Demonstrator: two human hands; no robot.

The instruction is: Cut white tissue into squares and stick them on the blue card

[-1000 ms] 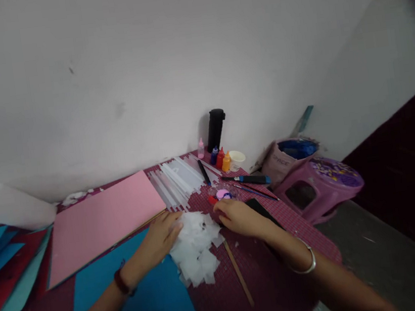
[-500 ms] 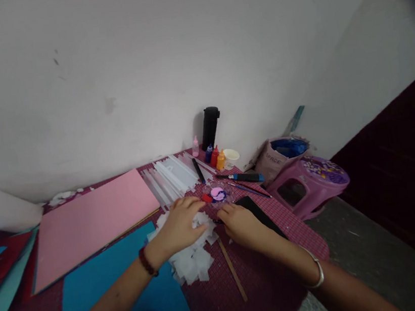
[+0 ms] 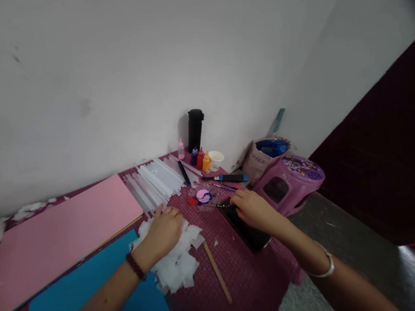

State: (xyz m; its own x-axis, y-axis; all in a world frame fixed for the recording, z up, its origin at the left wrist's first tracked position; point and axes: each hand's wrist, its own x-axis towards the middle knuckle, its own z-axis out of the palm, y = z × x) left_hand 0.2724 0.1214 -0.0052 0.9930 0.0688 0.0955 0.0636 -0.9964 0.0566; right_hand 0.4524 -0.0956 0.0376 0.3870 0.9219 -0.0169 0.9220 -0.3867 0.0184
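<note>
The right hand (image 3: 252,211) is pinching a thin patterned stick (image 3: 223,206)—likely light, stiff, best held by its shaft—over a black slab (image 3: 251,234) on the table (image 3: 242,278), the left hand (image 3: 164,228) spreading over white paper pieces (image 3: 177,271).

Four bottles (image 3: 200,158), one flask (image 3: 195,130), one stool (image 3: 291,180); scraps (image 3: 177,270) seem beyond counting.

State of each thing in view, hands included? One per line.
left hand: open, at the paper pieces
right hand: closed on dotted stick
dotted stick: held
paper pieces: loosely heaped
pink sheet: flat
black flask: upright, lid shut
white cup: upright, uncovered
bag: open
stool: upright
</note>
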